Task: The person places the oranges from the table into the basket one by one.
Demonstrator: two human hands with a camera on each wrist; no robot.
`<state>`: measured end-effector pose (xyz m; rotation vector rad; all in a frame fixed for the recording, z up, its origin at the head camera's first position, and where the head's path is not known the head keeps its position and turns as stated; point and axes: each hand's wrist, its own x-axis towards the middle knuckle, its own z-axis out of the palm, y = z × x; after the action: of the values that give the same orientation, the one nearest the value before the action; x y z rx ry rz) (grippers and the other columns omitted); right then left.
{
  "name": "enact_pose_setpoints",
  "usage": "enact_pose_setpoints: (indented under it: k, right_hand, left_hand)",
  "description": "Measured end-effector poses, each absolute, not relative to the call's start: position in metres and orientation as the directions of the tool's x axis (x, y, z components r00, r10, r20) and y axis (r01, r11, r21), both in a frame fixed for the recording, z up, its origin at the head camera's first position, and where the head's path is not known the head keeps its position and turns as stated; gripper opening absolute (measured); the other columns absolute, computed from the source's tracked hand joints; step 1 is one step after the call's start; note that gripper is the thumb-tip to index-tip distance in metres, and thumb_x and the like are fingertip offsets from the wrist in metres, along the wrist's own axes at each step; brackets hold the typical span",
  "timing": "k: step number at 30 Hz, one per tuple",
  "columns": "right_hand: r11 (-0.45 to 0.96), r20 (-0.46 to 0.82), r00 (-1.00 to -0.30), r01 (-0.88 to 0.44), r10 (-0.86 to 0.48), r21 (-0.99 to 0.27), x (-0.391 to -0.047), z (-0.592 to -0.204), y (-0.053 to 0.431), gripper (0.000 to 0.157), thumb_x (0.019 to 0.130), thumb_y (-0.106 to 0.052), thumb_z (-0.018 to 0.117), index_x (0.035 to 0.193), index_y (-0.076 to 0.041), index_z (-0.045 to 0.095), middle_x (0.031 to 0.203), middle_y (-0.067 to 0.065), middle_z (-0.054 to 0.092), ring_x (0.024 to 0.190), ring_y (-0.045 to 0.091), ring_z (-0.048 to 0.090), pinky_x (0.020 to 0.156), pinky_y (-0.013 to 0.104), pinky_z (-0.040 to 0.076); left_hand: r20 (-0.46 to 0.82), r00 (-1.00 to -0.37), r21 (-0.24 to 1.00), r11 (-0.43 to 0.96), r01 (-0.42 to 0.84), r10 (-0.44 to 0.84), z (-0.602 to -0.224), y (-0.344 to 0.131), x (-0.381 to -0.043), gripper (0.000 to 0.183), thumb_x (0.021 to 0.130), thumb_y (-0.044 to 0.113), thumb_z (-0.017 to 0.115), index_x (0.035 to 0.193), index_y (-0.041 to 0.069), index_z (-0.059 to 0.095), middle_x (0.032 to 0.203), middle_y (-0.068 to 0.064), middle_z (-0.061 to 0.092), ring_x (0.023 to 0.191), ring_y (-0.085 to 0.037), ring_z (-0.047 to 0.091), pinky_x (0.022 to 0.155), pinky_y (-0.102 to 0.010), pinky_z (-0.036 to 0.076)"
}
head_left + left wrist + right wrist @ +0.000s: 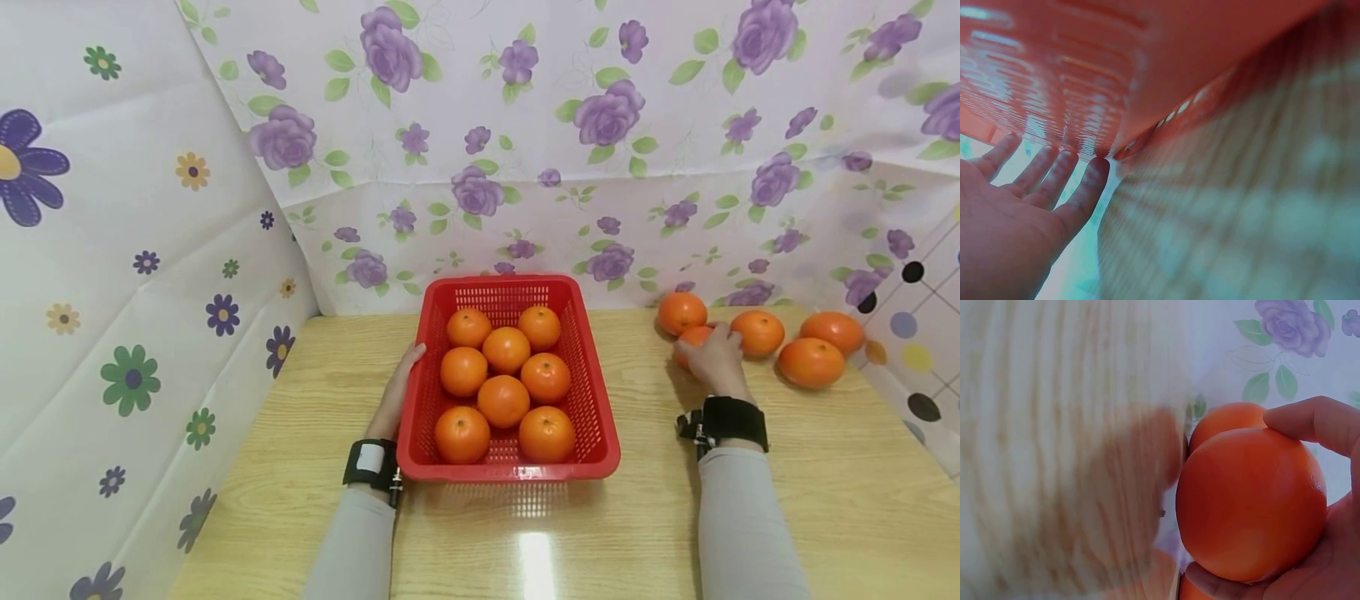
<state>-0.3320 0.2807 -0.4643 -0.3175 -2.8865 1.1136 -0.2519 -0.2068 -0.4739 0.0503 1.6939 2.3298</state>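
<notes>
A red plastic basket (508, 472) with slotted sides stands on the wooden table and holds several oranges (503, 402). My left hand (396, 392) is against the basket's left side. In the left wrist view its fingers (1088, 187) are fairly straight and their tips meet the slotted wall. Off to the right, my right hand (718, 362) grips an orange (1247, 503), thumb and fingers on opposite sides of it. The hand partly covers that orange in the head view. Another orange (682, 313) sits right behind it.
To the right of my right hand lie three more oranges, one close by (759, 334) and a pair (812, 363) farther right. A flowered sheet (480, 192) hangs along the table's back edge. More patterned sheeting (135, 292) borders the left side.
</notes>
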Motion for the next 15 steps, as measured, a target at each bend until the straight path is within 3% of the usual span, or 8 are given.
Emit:
enact_pose_setpoints:
  k: [15]
  right_hand:
    - [0.732,-0.055,-0.983,0.169,0.178,-0.660,-0.328,-0.452,0.282,0.081,0.093,-0.026,0.059,0.147,0.022,0.021,0.140,0.051,0.022,0.126,0.066,0.029,0.108,0.069,0.029]
  left_hand:
    - [-0.123,-0.970,0.940,-0.287,-0.182,0.209,-0.490,-0.209,-0.261,0.062,0.107,0.057,0.042,0.163,0.040,0.023,0.165,-0.001,0.032,0.148,-0.026,0.035,0.121,-0.052,0.030]
